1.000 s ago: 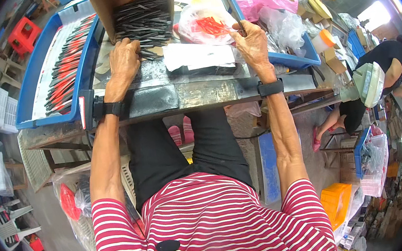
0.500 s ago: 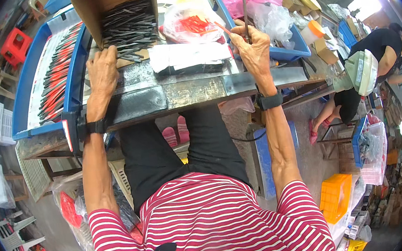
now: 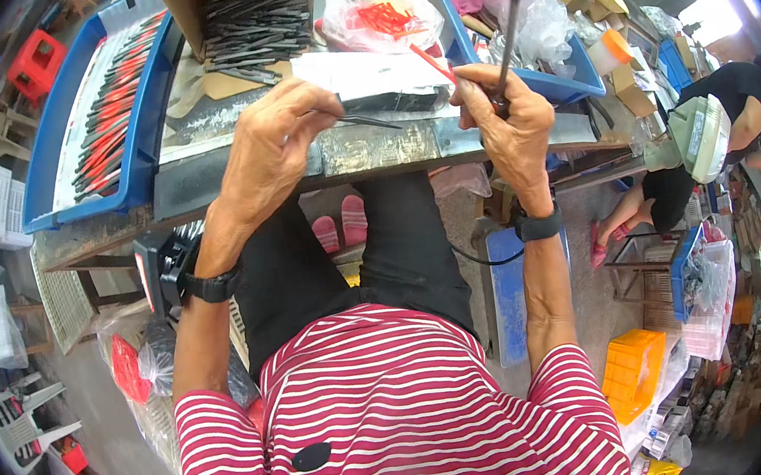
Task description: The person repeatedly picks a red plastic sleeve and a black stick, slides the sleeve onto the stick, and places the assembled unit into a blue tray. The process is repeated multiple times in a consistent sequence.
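Fingers of the left hand are pinched together on one end of a slim black piece, over the near side of the table. The piece extends rightward from those fingertips, its long axis mostly left to right, its free end pointing right and a little back toward the person. That tip sits in the gap between the hands: the left has hold of it, the right is apart from it.

The right hand is closed too, gripping a thin red strip that points away from the person and leftward, and a dark rod pointing away and slightly right. Strip and black piece do not touch.

Just beyond the black piece are a black block and a white sheet. Farther out come a clear bag with red pieces and a cardboard box of dark pieces, with a long blue tray to the left.
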Demonstrator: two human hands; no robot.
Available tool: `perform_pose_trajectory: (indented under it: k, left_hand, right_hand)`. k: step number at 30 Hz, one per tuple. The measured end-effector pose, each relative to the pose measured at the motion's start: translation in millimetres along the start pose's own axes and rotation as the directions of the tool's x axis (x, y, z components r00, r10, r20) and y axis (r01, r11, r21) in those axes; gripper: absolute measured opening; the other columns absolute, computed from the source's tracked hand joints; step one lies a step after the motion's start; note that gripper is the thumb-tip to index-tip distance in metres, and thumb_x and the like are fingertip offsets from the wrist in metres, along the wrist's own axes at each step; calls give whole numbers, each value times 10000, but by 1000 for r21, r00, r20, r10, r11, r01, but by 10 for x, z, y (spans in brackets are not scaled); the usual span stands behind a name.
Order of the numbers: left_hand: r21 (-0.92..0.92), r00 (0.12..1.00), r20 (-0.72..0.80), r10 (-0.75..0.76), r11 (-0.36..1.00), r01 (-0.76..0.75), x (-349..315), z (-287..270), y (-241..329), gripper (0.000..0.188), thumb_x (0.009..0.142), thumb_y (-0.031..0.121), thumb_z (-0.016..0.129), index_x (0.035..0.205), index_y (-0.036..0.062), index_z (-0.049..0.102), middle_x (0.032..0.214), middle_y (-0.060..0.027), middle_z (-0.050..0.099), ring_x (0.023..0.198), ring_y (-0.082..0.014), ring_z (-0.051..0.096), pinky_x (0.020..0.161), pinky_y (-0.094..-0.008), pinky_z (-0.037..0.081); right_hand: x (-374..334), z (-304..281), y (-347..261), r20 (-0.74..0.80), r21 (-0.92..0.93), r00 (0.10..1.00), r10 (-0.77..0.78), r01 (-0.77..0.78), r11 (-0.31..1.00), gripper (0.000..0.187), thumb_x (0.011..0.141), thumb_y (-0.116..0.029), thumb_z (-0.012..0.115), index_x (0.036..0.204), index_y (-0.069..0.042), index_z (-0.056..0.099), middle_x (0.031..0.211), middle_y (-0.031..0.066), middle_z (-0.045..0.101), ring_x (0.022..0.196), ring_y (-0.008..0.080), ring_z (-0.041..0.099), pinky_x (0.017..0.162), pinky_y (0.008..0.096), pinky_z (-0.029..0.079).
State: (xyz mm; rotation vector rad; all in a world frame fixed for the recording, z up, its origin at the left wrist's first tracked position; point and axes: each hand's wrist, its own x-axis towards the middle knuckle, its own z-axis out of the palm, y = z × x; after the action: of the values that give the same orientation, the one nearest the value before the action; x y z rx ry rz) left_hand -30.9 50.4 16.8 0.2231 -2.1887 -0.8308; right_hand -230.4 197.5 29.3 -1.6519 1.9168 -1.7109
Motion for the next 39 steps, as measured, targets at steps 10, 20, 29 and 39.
perform_pose_trajectory:
  k: [10, 20, 29, 39]
  left_hand:
    - [-328, 984, 145, -101, 934, 144, -24, 136, 88, 331, 754, -56, 673, 1065, 6, 580, 965, -54, 613, 919, -141, 599, 832, -266, 484]
    - [-428, 987, 127, -94, 893, 140, -35, 190, 136, 310, 767, -32, 669, 1047, 29, 551, 869, -65, 641, 863, -155, 648, 774, -279, 509]
    - [-415, 987, 135, -84, 900, 133, -54, 189, 111, 301, 765, -33, 663, 1040, 18, 553, 880, -68, 643, 867, -161, 649, 781, -284, 513]
    - [-455, 974, 190, -123, 868, 199, -52, 220, 63, 269, 786, -57, 650, 1040, -5, 576, 960, -49, 577, 915, -121, 584, 814, -238, 486]
  right_hand:
    - [-170, -44, -269, 269, -320, 771, -578, 637, 701, 380, 608, 47, 677, 980, -32, 669, 798, 125, 660, 664, 244, 641, 582, 329, 512]
    - [-294, 28, -291, 352, -383, 759, -549, 651, 655, 359, 644, -32, 693, 1001, -40, 659, 833, 116, 664, 709, 248, 650, 581, 331, 505]
    - [-291, 39, -343, 366, -308, 796, -482, 593, 744, 363, 634, 10, 678, 993, -32, 646, 798, 113, 656, 694, 250, 642, 584, 340, 502]
    - [-242, 34, -253, 407, -211, 865, -292, 401, 892, 306, 686, 39, 652, 979, -49, 659, 800, 120, 655, 680, 269, 628, 607, 340, 496]
